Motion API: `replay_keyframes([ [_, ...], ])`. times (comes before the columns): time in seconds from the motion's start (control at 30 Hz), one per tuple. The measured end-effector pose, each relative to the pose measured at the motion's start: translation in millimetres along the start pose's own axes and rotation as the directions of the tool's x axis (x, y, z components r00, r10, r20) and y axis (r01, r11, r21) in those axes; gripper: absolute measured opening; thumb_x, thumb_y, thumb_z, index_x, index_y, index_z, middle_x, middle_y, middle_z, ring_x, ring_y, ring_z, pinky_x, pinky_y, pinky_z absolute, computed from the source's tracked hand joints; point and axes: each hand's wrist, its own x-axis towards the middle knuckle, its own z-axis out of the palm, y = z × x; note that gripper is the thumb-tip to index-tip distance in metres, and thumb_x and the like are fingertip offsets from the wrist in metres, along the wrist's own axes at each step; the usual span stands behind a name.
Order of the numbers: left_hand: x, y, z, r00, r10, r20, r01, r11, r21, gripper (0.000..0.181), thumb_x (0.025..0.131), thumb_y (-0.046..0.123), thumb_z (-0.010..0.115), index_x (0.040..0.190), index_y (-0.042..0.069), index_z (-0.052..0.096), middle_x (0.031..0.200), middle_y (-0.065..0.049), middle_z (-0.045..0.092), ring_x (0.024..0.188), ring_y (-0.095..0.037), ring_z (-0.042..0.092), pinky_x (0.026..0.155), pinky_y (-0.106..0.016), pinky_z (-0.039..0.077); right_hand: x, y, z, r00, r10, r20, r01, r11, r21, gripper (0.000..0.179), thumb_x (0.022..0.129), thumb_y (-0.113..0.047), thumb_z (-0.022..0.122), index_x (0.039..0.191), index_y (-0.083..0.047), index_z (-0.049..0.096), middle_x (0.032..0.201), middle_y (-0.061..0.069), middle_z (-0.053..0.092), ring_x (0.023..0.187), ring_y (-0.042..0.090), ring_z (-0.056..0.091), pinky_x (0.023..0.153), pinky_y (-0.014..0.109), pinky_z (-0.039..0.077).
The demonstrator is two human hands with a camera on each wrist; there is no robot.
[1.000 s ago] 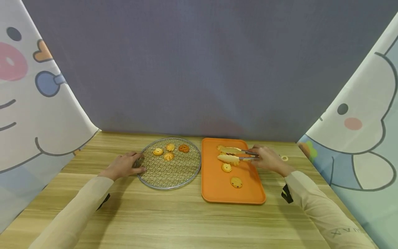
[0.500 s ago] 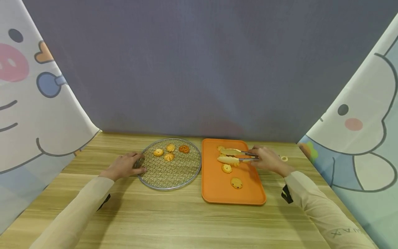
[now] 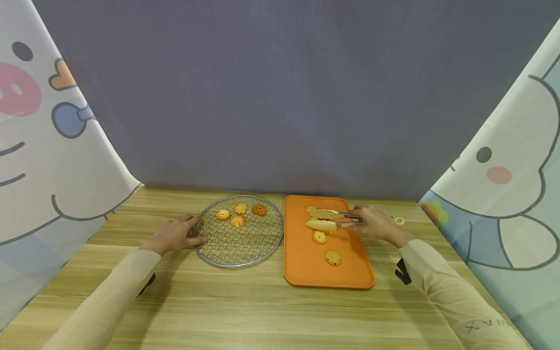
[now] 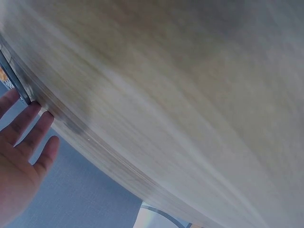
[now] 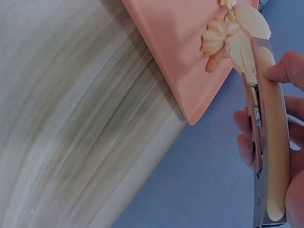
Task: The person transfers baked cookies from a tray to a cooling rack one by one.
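Note:
My right hand (image 3: pixel 376 224) grips the tongs (image 3: pixel 323 225), which have cream scalloped tips and metal arms. The tips are apart and lie low over the cookies in the upper part of an orange tray (image 3: pixel 306 272). A fluted cookie (image 5: pixel 214 39) shows beside the tips in the right wrist view; the tongs partly cover others. Nearer the front of the tray lie a ruffled cookie (image 3: pixel 319 237) and a flat round cookie (image 3: pixel 333 257). My left hand (image 3: pixel 175 234) rests at the left rim of a round wire rack (image 3: pixel 240 248), its fingers fairly straight in the left wrist view.
Several cookies sit toward the back of the rack, among them a brown pretzel-shaped one (image 3: pixel 259 210). A small pale ring (image 3: pixel 400 221) lies on the wooden table (image 3: pixel 245 306) right of the tray. A grey partition (image 3: pixel 280 107) stands along the back, with cartoon-printed cloth at both sides.
The tongs' tips have drawn slightly closer together over the cookies. The left hand stays at the rack's rim, and the cookies keep their places.

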Motion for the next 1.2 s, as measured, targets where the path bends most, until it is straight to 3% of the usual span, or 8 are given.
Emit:
replay_keyframes([
  [0.3,-1.1,-0.1,0.3,1.000,0.006,-0.012,-0.005,1.000,0.008,0.061,0.078,0.046,0.066,0.121,0.004,0.054,0.118,-0.026,0.055,0.098,-0.048,0.056,0.081,-0.064,0.045,2.4,-4.9,-1.8,0.999,-0.003,-0.044,0.003,1.000,-0.011,0.036,0.078,-0.014,0.068,0.109,0.002,0.064,0.099,0.016,0.063,0.061,0.008,0.052,0.048,0.021,0.040],
  [0.6,-0.4,-3.1,2.1,1.000,-0.010,0.009,0.010,1.000,0.017,0.062,0.079,0.047,0.065,0.122,0.005,0.054,0.119,-0.025,0.055,0.102,-0.047,0.055,0.081,-0.065,0.043,16.8,-21.8,-0.2,0.996,-0.036,-0.080,0.032,0.998,-0.049,0.041,0.078,-0.019,0.070,0.113,0.001,0.063,0.120,0.026,0.056,0.072,0.019,0.063,0.056,0.028,0.049],
  [0.97,0.8,-2.5,4.8,1.000,0.002,0.000,-0.002,1.000,0.016,0.061,0.078,0.047,0.065,0.121,0.005,0.054,0.119,-0.025,0.055,0.102,-0.047,0.055,0.080,-0.064,0.044,41.4,-49.2,11.4,0.992,-0.105,-0.072,0.105,0.994,-0.008,0.040,0.078,-0.019,0.070,0.113,-0.002,0.063,0.104,0.011,0.062,0.078,0.021,0.061,0.061,0.030,0.050],
  [1.2,-0.1,-1.4,4.4,1.000,-0.009,0.020,0.009,1.000,0.005,0.062,0.078,0.047,0.065,0.122,0.005,0.054,0.121,-0.025,0.055,0.104,-0.047,0.055,0.083,-0.065,0.043,54.4,-65.4,21.2,0.985,-0.157,-0.077,0.157,0.988,0.000,0.037,0.080,-0.017,0.067,0.115,-0.005,0.063,0.102,0.007,0.062,0.071,0.012,0.059,0.058,0.024,0.048],
])
